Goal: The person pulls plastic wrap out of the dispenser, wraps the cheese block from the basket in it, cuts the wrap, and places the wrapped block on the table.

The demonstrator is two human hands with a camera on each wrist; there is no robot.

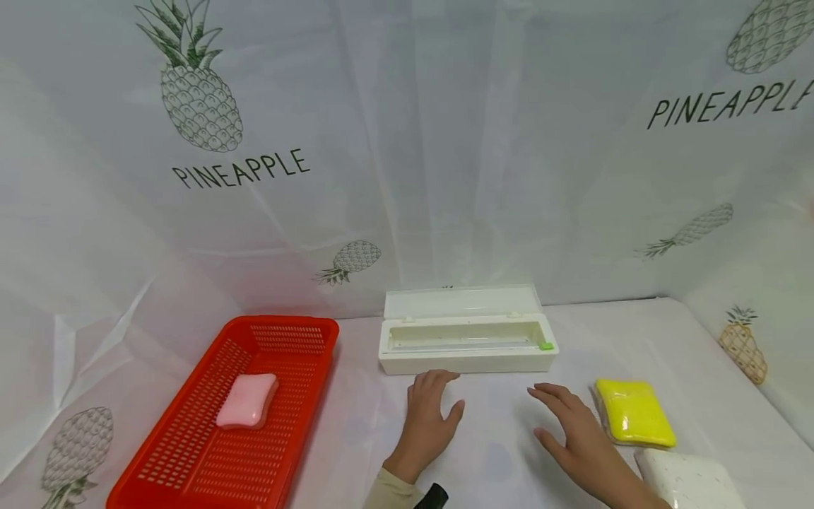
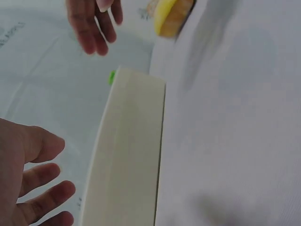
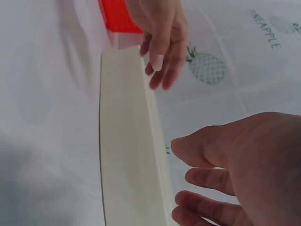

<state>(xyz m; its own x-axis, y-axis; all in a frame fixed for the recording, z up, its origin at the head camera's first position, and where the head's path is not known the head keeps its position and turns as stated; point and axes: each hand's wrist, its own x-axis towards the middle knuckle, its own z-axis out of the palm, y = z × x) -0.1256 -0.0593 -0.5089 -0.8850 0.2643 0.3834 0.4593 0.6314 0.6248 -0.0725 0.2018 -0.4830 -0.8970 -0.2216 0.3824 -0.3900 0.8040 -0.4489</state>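
Observation:
A long white box (image 1: 467, 363) with its lid (image 1: 461, 302) raised stands at the back middle of the table. A small green tab (image 1: 546, 346) sits on its right front corner. My left hand (image 1: 427, 424) hovers just in front of the box, thumb and fingers spread apart, holding nothing. To the right, my right hand (image 1: 575, 449) is also in the air with loosely bent fingers and nothing in them. The yellow packet (image 1: 636, 412) lies just beyond the right hand, and a white packet (image 1: 689, 481) is partly behind the right wrist.
On the left stands a red plastic basket (image 1: 321, 382) with a pink soap-like block (image 1: 248, 401) in it. A white curtain (image 1: 445, 155) printed with pineapples rises behind the table and along both sides.

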